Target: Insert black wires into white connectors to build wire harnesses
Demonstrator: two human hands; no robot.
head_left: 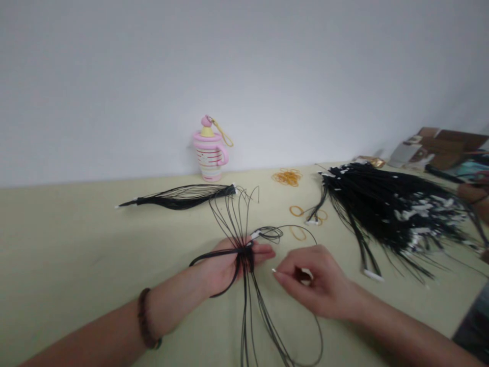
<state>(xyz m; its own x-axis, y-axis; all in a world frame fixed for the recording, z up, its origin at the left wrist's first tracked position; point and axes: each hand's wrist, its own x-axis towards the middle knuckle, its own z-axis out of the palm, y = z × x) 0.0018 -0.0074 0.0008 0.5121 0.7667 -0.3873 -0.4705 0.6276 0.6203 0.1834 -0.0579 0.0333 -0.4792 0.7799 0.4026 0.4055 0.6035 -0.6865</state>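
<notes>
My left hand (pixel 229 260) lies palm up, holding a black wire harness (pixel 244 251) gathered across the palm, its fingers partly stretched out. Thin wires fan away from the bundle toward the wall and hang toward the front edge. A small white connector (pixel 255 235) with coiled wire sits by the fingertips. To the right, my right hand (pixel 313 280) is closed in a pinch, with a tiny white spot at its fingertips that I cannot identify. One long wire loops past this hand, partly hidden by it.
Behind lies another tied harness (pixel 183 198), near a pink striped cup (pixel 210 155). Rubber bands (pixel 288 177) form a pile, with several loose ones nearer. At right are a heap of black harnesses (pixel 389 209), a cardboard box (pixel 439 148) and another person's hand (pixel 473 196).
</notes>
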